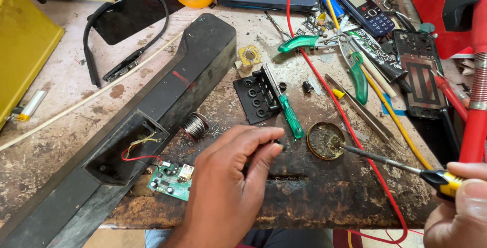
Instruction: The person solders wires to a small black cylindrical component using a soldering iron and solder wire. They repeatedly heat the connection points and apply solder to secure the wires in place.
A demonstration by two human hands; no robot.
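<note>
The right hand (459,205) gripped a yellow-handled soldering iron (395,164), its tip dipped into the round brass tin of dark flux (325,140). Just left of that tin, the left hand (228,177) pinched a small dark part (276,142) between thumb and fingers; what it was could not be made out. The small green circuit board (171,179) lay well left of the tin, wired into the long black plastic casing (152,111). The hot tip sat near the left fingers and the red wire (350,129) passing the tin; a slip could have burned skin or melted insulation.
</note>
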